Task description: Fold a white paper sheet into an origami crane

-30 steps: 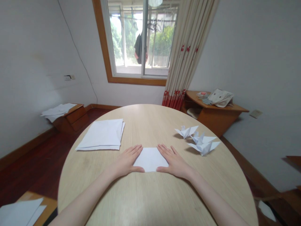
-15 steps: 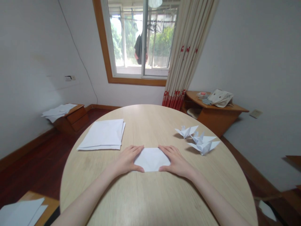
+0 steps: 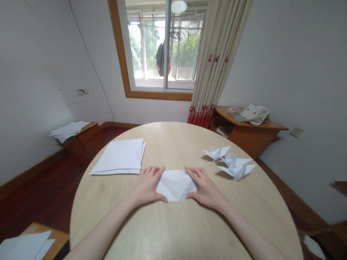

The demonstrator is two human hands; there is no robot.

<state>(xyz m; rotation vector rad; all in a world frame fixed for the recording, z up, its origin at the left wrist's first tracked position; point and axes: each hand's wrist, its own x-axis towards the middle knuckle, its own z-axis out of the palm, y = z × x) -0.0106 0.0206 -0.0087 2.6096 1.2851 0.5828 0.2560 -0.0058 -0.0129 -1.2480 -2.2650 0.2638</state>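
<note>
A white folded sheet of paper (image 3: 176, 185) lies before me on the round wooden table (image 3: 173, 231), bowed up slightly with creases across its face. My left hand (image 3: 148, 186) grips its left side, thumb at the near edge and fingers at the far edge. On the opposite side, my right hand (image 3: 204, 187) holds the paper the same way. Parts of both side edges are hidden under the hands. Folded paper cranes stand to the right, one (image 3: 217, 154) farther back and others (image 3: 236, 169) bunched closer to me.
Left of my hands, a stack of white paper sheets (image 3: 119, 155) rests on the table. A small drawer cabinet (image 3: 90, 137) with papers stands by the left wall. At the back right is a wooden desk (image 3: 252, 131) with a cloth bag (image 3: 255, 113), beside the curtain (image 3: 214, 72).
The paper, flatter before, now bows upward and shows clearer creases. My hands keep their grip on its sides. The whole view has shifted slightly.
</note>
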